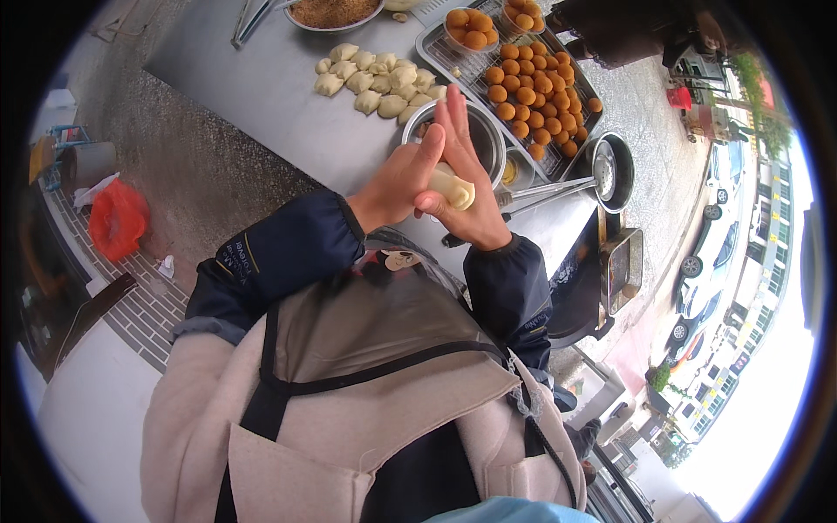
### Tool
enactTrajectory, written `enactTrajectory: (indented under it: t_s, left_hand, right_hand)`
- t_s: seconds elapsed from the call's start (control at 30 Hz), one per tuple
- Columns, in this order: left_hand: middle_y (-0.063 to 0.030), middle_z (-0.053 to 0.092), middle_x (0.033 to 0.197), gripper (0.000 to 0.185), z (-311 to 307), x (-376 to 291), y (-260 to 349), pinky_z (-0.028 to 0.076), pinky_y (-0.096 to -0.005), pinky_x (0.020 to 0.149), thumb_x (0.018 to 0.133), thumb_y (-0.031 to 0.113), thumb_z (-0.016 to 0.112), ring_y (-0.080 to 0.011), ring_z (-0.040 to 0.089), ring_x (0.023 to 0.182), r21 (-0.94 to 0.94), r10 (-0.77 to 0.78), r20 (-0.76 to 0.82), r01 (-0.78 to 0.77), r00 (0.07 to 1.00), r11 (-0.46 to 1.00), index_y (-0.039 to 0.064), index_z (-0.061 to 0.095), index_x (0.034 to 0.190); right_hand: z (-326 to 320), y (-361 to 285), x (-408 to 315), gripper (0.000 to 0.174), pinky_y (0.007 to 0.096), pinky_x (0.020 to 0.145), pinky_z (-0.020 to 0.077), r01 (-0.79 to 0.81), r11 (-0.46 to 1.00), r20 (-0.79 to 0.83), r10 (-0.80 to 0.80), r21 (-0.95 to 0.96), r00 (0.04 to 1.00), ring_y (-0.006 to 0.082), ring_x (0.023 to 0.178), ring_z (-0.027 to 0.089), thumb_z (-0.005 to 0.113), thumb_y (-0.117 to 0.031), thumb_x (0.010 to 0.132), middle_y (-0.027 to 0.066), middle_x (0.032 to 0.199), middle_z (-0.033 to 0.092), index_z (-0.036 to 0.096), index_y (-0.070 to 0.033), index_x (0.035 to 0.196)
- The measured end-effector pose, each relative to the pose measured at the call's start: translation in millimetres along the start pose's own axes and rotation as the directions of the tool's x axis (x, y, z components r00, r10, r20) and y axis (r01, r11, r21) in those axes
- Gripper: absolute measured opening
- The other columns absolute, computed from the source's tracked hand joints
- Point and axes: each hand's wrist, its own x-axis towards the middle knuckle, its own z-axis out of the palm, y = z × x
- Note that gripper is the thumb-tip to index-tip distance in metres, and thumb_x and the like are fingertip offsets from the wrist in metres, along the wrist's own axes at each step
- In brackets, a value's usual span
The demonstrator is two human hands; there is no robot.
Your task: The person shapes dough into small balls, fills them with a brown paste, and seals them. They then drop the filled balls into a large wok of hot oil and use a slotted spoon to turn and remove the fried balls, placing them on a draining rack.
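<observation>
A pale piece of dough (453, 187) lies between my two palms, above the near side of a steel bowl (500, 140). My left hand (395, 186) presses against it from the left, thumb raised. My right hand (474, 189) lies along its other side, fingers pointing away from me. Several pale dough pieces (391, 77) rest on the metal table (281, 98) beyond the bowl. Browned round balls (536, 98) fill a rack in a metal tray (428, 46), where two clear tubs (472, 40) hold more of them.
A bowl of brown crumbs (335, 13) and tongs (252, 26) are at the far left. Right of the steel bowl are a small cup of yellow liquid (511, 171), a skimmer (605, 173) over a pot, and a dark pan of oil (575, 281). A person (614, 29) stands beyond the tray.
</observation>
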Motion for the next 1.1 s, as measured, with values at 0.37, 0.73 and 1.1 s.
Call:
enactTrajectory:
  t_s: [0.37,0.73,1.1]
  left_hand:
    - [-0.0064,0.062,0.079,0.074,-42.1,-6.0,-6.7,0.045,-0.026,0.054,0.093,0.066,0.028,-0.0123,0.058,0.066,-0.017,0.007,-0.106,-0.009,0.994,1.0,0.0,0.06,0.092]
    - [-0.005,0.063,0.084,0.069,-70.7,21.9,-30.5,0.043,-0.024,0.052,0.094,0.064,0.028,-0.0107,0.059,0.067,-0.564,-0.112,-0.388,-0.139,0.915,0.814,0.005,0.057,0.113]
    - [-0.0075,0.058,0.068,0.058,-136.3,34.4,-53.6,0.043,-0.0286,0.045,0.096,0.059,0.031,-0.0175,0.054,0.046,-0.631,-0.246,-0.254,0.033,0.935,0.775,0.007,0.055,0.09]
  right_hand:
    - [23.5,16.1,22.0,0.06,0.0477,0.113,0.0143,-0.033,0.996,0.362,0.061,-0.083,0.93,0.0454,0.142,0.005,0.047,-0.041,0.096,0.0218,0.154,0.016,0.039,0.0,0.139]
    - [52.4,56.7,51.9,0.054,0.0481,0.112,0.0187,0.029,0.966,0.378,0.074,-0.258,0.923,0.041,0.141,0.017,0.038,-0.038,0.098,0.0171,0.148,0.034,0.045,0.002,0.134]
    - [5.9,212.4,164.7,0.019,0.0448,0.074,0.0489,-0.06,0.653,0.043,0.14,-0.755,0.989,0.0369,0.083,0.061,0.051,-0.003,0.075,0.0184,0.089,0.062,0.058,-0.002,0.093]
